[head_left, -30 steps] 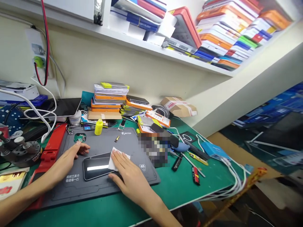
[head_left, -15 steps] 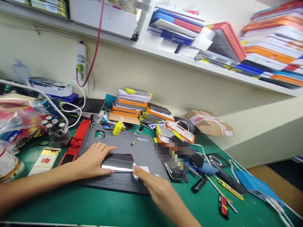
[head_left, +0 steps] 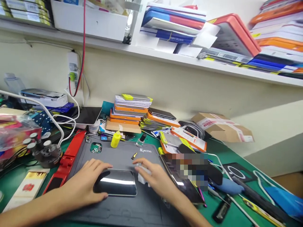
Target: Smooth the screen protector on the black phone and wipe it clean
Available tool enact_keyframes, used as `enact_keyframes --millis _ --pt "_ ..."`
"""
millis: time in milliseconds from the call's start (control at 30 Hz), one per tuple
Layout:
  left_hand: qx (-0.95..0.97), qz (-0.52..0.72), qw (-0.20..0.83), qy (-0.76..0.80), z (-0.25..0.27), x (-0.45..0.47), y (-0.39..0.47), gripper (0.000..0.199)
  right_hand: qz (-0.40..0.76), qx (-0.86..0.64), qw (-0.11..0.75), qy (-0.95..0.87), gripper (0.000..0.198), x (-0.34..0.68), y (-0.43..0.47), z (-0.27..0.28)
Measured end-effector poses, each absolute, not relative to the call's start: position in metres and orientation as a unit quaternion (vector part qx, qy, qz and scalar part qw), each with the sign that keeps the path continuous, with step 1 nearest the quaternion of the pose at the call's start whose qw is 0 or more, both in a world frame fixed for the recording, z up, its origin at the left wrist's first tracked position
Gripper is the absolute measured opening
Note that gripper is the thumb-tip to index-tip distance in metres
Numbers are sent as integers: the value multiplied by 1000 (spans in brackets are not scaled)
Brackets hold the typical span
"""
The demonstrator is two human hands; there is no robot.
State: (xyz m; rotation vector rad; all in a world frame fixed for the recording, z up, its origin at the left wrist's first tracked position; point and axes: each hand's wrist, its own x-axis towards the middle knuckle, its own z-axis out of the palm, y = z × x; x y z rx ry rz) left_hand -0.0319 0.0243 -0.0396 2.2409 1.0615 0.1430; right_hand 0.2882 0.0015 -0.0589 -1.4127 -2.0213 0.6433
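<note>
A smartphone [head_left: 118, 183] with a dark, glossy screen lies face up on a grey work mat [head_left: 111, 211]. My left hand [head_left: 91, 179] grips its left end, thumb along the near edge and fingers at the far edge. Just past the phone's right end, my right hand [head_left: 153, 178] has a crumpled white tissue [head_left: 142, 177] in its fingers, partly hidden beneath them. The index finger is stretched toward a small brass-coloured piece [head_left: 134, 155] without touching it.
A yellow bottle [head_left: 115, 139] and a small glass bottle [head_left: 141, 140] stand at the mat's far edge. Left are a red tool [head_left: 68, 160] and a round screwdriver stand [head_left: 46, 154]. Boxed stacks [head_left: 130, 108] stand behind; phones and a black-handled tool [head_left: 221, 209] lie right.
My right hand and the tissue have come off the phone's right end, and its index finger is now extended. My left hand still holds the phone. The camera view has shifted.
</note>
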Motion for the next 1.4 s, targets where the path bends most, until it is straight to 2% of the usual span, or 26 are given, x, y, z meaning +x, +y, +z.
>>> enact_keyframes --millis 133,267,433,500,633,700,867,1000,1200,1400 --pt "831 5 343 438 -46 -32 24 72 103 -505 338 -788 13 286 -10 -72" --pt "817 -25 359 452 -46 -32 25 78 35 -465 335 -819 23 291 -13 -62" --pt "804 -74 373 457 -31 -27 27 72 -31 -445 314 -838 42 294 -7 -59" --pt "811 -64 364 454 -32 -26 27 72 -17 -445 315 -838 38 294 -6 -62" --pt "830 2 342 441 -46 -30 28 71 57 -436 342 -830 13 293 -7 -67" --pt "842 34 331 425 -52 -33 27 71 59 -448 353 -819 9 293 -7 -68" --pt "860 127 297 395 -55 -38 28 77 69 -510 388 -765 13 292 -8 -68" --pt "869 123 291 381 -53 -37 31 75 85 -511 387 -763 18 290 -10 -61" --pt "890 129 251 358 -49 -36 32 58 127 -456 356 -806 12 294 -8 -57" --pt "918 161 152 329 -50 -39 30 57 179 -347 324 -862 13 300 -5 -53"
